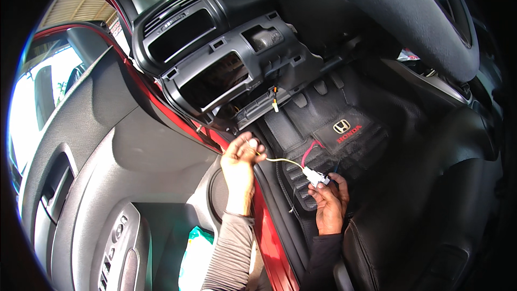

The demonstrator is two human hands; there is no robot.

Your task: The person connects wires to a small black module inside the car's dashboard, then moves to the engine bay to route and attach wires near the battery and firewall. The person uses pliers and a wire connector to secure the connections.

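Note:
My right hand [329,207] is closed around a white plastic wire connector [312,175] above the black floor mat [293,134]. Out of its upper end come a pale yellow wire [283,159] and a pink-red wire [305,154], which loops up over the mat. Left of it, over the red door sill, my left hand [240,159] pinches the far stretch of the yellow wire between curled fingers. The wire's tip is hidden at those fingers. A dark blue piece shows at my right fingertips, partly covered.
The open car door [145,145] fills the left, with a green-white bag [196,250] in its pocket. Ahead, the lower dashboard [215,70] has open cavities; a small white plug [275,106] hangs below on orange wires. The steering wheel [409,16] and black seat [398,237] stand right.

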